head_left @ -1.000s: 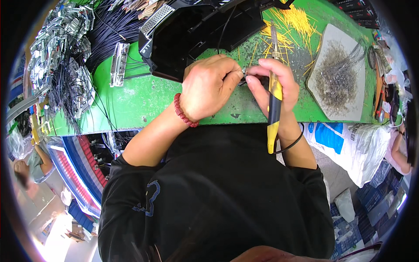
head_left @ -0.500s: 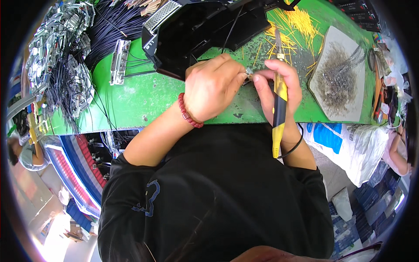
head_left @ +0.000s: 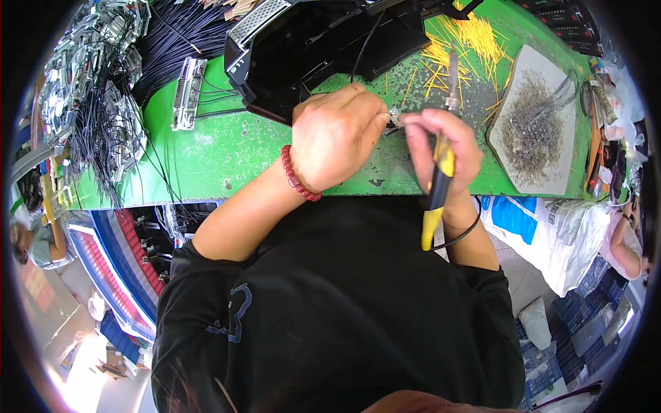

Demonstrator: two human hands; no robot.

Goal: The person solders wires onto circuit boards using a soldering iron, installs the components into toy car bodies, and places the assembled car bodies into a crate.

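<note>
Left hand (head_left: 337, 141) is curled, fingertips pinched on a small shiny metal part (head_left: 394, 117), holding it just above the green table (head_left: 227, 151) so it stays put for the tool. Right hand (head_left: 444, 141) is clenched around a yellow-and-black handled tool (head_left: 438, 180), handle pointing down toward the person's black shirt (head_left: 330, 303), metal shaft (head_left: 452, 79) sticking up past the knuckles; right fingertips meet the left ones at the part, probably steadying it from both sides. Exactly how the tool touches the part can't be told, fingers hide it. Red bead bracelet (head_left: 297, 175) on the left wrist, thin black band (head_left: 463, 234) on the right. Black plastic housing (head_left: 323, 41) sits just beyond the hands with a black wire running out of it. Grey tray of fine wire bits (head_left: 533, 120) to the right, within easy reach; yellow strips (head_left: 475, 38) scattered behind it; bundle of black cables (head_left: 103, 103) off to the left. Versus half a second ago: hands and part sit in almost the same spot, grip unchanged, tool handle stays tilted the same way; only a slight shift of view, no real change in the scene.
</note>
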